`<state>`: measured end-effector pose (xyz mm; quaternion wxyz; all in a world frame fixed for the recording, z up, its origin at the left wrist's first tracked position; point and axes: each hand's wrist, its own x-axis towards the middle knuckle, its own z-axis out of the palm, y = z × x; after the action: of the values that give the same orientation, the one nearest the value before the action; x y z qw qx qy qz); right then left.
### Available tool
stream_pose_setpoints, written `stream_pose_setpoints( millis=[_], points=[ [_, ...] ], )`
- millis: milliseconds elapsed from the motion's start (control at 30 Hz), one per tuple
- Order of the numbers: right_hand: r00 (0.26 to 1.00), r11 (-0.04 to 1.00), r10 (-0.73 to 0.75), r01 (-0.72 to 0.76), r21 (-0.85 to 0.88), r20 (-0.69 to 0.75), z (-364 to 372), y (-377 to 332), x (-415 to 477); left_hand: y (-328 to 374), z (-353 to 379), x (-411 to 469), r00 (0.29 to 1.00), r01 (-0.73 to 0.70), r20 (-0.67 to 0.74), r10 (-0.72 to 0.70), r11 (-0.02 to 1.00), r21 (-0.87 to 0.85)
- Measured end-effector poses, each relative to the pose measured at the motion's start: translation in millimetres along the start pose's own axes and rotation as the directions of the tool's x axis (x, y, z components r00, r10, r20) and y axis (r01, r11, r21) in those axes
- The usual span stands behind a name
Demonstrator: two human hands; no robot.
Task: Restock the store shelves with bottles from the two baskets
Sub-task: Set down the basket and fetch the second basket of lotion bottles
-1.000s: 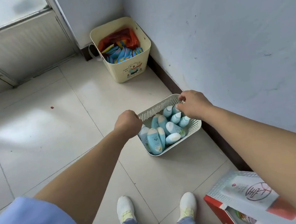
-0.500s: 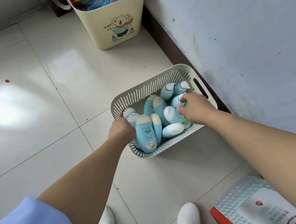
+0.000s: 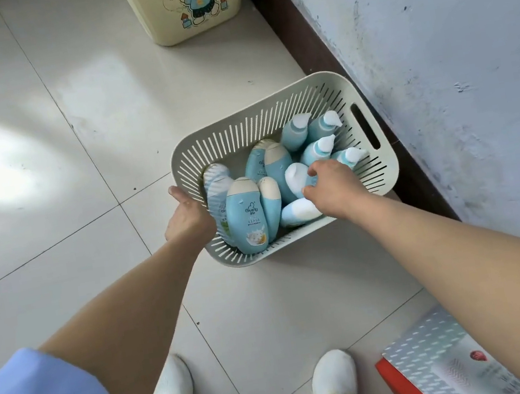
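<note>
Now left hand (image 3: 187, 217) grips the basket (image 3: 257, 125) rim, right hand (image 3: 335, 185) clasps a bottle (image 3: 296, 175); wall (image 3: 452, 64) just beside, open floor (image 3: 66, 210) left.

head view looks steeply down, close above the floor (image 3: 78, 178).

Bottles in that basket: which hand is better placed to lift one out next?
Right: the right hand curls round a white-capped bottle inside the basket; the left hand grips its rim.
</note>
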<state>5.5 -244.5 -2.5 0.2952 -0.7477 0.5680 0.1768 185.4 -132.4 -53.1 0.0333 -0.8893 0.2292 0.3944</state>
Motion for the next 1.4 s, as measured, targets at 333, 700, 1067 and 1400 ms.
stream_pose_setpoints(
  millis=[333,700,1067,1400],
  points=[
    [0.993,0.995,0.091,-0.088,0.043,-0.075,15.5,4.2,2.0,-69.5,-23.5,25.0,0.98,0.183,-0.091,-0.177,0.981,0.062],
    [0.928,0.742,0.333,-0.367,0.561,0.167,36.1,-9.9,35.5,-89.8,-43.9,52.0,0.88,0.393,0.007,-0.474,0.72,-0.572],
    [0.866,0.727,0.496,-0.457,0.512,0.068,22.3,-15.6,-27.7,-99.3,-86.6,9.3,0.931,0.342,0.1,-0.351,0.746,-0.571],
    [0.842,0.708,0.54,-0.454,0.541,0.002,-82.3,-76.6,-131.0,-91.1,-207.9,-104.2,0.952,0.259,0.02,-0.307,0.764,-0.591]
  ],
)
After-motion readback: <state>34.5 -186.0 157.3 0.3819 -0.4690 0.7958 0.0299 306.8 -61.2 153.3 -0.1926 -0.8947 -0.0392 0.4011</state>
